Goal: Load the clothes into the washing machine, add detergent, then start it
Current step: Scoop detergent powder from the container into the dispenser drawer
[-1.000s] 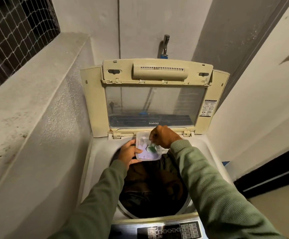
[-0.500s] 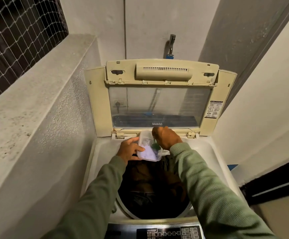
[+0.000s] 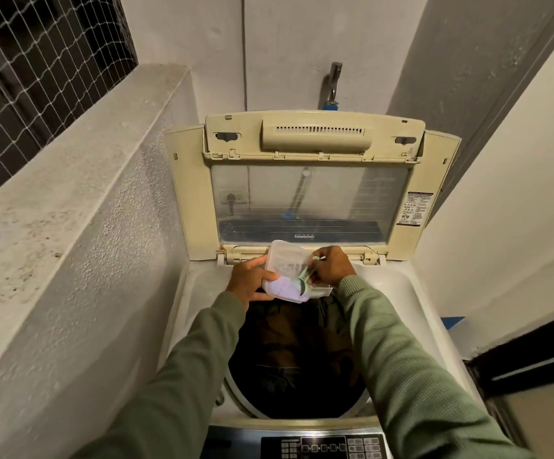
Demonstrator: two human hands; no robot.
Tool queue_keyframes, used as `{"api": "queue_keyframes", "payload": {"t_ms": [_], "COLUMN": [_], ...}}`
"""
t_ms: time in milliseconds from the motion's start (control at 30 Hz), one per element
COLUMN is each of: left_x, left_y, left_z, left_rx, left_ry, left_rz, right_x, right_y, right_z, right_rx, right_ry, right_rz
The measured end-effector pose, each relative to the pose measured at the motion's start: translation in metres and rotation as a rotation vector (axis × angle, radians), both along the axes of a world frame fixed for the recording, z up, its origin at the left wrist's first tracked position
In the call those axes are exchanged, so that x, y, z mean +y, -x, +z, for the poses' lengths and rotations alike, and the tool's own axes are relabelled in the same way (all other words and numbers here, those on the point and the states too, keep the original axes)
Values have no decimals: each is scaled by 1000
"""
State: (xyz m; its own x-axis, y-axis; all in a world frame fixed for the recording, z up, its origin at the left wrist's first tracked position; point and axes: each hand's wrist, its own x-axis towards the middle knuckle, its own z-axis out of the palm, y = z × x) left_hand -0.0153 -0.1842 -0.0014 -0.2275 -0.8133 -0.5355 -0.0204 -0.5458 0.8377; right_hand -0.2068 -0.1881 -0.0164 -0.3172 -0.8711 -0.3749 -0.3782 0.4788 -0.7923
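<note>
Now gripping a clear tub (image 3: 287, 265) in the left hand (image 3: 250, 281), fingers curled round its near left side, thumb lying on top. Tilting the tub, with pale lilac powder (image 3: 285, 288) gathering at its low near end. Pinching a green scoop (image 3: 305, 279) in the right hand (image 3: 330, 266), fingers closed on the handle, bowl dipping into the powder at the tub's right edge. Reaching both arms forward in green sleeves (image 3: 398, 362), wrists nearly meeting above the far rim of the drum (image 3: 235, 390). Holding the tub just over the back of the opening, close to the hinge of the raised lid (image 3: 312, 197). Lying inside the drum, dark clothes (image 3: 295, 352), filling most of it. Showing at the near edge, the control panel (image 3: 325, 447). Standing behind the lid on the wall, a tap (image 3: 333, 84); running along the left, a concrete ledge (image 3: 70, 154) under a netted window.
</note>
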Motion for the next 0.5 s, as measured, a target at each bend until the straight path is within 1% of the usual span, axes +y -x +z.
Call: {"api": "queue_keyframes", "payload": {"t_ms": [100, 333, 500], "left_x": [-1, 4, 4], "left_y": [-5, -2, 2], "left_z": [-2, -10, -13], "left_rx": [38, 52, 75], "left_ry": [-36, -21, -22], "left_rz": [26, 0, 4], "right_x": [4, 11, 14], "right_y": [1, -2, -8], "right_z": [-3, -5, -5], "right_rx": [-164, -359, -512], "right_ry": [-36, -135, -142], "right_rz": [-82, -163, -205]}}
